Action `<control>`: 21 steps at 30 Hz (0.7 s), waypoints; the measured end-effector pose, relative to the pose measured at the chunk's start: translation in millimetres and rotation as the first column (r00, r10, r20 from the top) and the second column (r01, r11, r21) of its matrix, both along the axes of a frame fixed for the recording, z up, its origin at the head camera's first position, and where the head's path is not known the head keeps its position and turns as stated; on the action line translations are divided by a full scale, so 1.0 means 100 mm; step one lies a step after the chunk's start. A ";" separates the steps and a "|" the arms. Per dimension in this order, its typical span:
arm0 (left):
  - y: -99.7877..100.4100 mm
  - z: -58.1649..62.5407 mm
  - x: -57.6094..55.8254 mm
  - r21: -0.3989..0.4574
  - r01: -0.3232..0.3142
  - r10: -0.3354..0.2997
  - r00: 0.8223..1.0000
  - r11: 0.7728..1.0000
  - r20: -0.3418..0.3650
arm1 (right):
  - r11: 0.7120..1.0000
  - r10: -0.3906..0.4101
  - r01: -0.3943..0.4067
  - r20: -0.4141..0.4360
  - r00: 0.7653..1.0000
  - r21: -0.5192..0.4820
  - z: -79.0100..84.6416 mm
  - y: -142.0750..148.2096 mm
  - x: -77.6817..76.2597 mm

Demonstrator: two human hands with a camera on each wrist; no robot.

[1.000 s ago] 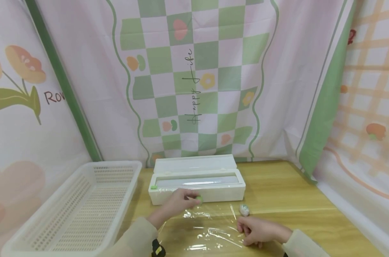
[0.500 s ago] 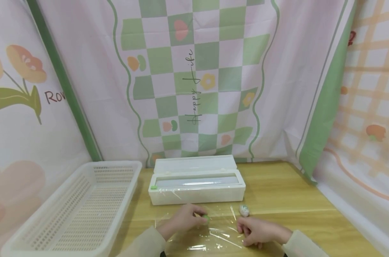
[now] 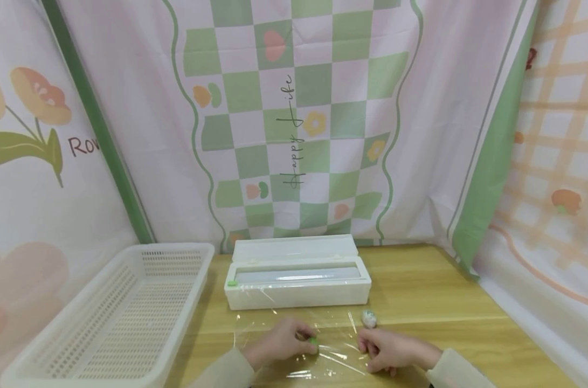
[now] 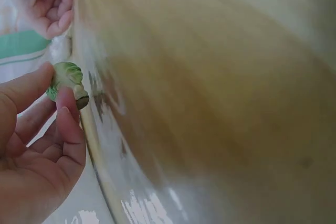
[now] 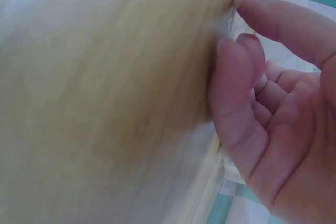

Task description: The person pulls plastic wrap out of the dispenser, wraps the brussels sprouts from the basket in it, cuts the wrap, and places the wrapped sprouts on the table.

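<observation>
**Green piece (image 4: 65,76) was brought back from the white box (image 3: 298,297) over the clear film (image 3: 334,353)**

A second earlier, the green piece had been held close to the front wall of the white box, near the far edge of the counter (image 3: 415,285). By this moment it had been carried away from that edge and lowered, so that it was seen above the middle of the film spread before the box. It had not yet been let go: it was pinched by the left hand (image 3: 285,340), between thumb and fingertips, the other fingers being loosely bent. Whether the film was touched by it could not be told.

The right hand (image 3: 394,349) had been kept at the film's right side, its fingers partly curled; whether the film was pinched or only pressed there could not be made out. Just beyond that hand, toward the counter's right edge, a small white ball (image 3: 369,318) was left undisturbed. The box's lid (image 3: 294,248) was still raised, and the basket (image 3: 177,247) was unmoved at the left.

For the work, the shift was judged to mean that the piece had been brought into position over the film, with its release still pending.
</observation>
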State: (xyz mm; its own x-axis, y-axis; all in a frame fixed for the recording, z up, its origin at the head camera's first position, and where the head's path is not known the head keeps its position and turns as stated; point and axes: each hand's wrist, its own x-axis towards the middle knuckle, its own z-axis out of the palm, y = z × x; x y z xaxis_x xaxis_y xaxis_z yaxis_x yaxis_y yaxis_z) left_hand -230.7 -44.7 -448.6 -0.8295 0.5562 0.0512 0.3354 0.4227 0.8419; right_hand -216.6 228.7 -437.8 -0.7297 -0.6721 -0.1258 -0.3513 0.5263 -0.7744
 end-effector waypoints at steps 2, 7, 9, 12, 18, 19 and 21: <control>0.00 0.00 0.02 0.012 0.005 -0.005 1.000 1.000 0.026 | 1.000 -0.006 0.006 0.000 1.000 0.006 0.00 0.00 0.00; 0.02 -0.05 0.03 0.050 0.011 -0.015 0.997 0.999 0.074 | 1.000 -0.012 0.012 0.016 1.000 0.006 0.01 0.00 0.00; 0.03 -0.06 0.04 0.052 0.016 -0.019 0.998 0.999 0.063 | 1.000 -0.004 0.005 0.022 1.000 -0.004 0.02 0.00 0.00; 0.03 -0.07 0.04 0.042 0.017 -0.019 0.999 0.999 0.041 | 1.000 0.007 -0.007 0.034 0.999 -0.013 0.02 0.01 0.00; 0.02 -0.10 0.03 0.027 0.025 -0.025 1.000 0.999 0.004 | 1.000 0.009 -0.008 0.037 0.999 -0.019 0.00 0.02 -0.01; 0.02 -0.10 0.03 0.030 0.027 -0.027 1.000 0.999 0.006 | 1.000 0.010 -0.009 0.037 0.999 -0.022 0.00 0.02 -0.01; 0.01 -0.09 0.04 0.035 0.028 -0.029 1.000 0.999 0.009 | 0.999 0.018 -0.017 0.037 0.999 -0.028 0.00 0.03 -0.01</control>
State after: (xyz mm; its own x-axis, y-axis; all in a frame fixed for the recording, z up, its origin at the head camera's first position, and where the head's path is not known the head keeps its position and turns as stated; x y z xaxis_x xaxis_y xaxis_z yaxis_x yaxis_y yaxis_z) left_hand -226.9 -43.3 -457.8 -0.8138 0.5777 0.0631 0.3386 0.3832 0.8593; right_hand -217.8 231.7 -437.9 -0.7126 -0.6886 -0.1342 -0.3307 0.4984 -0.8014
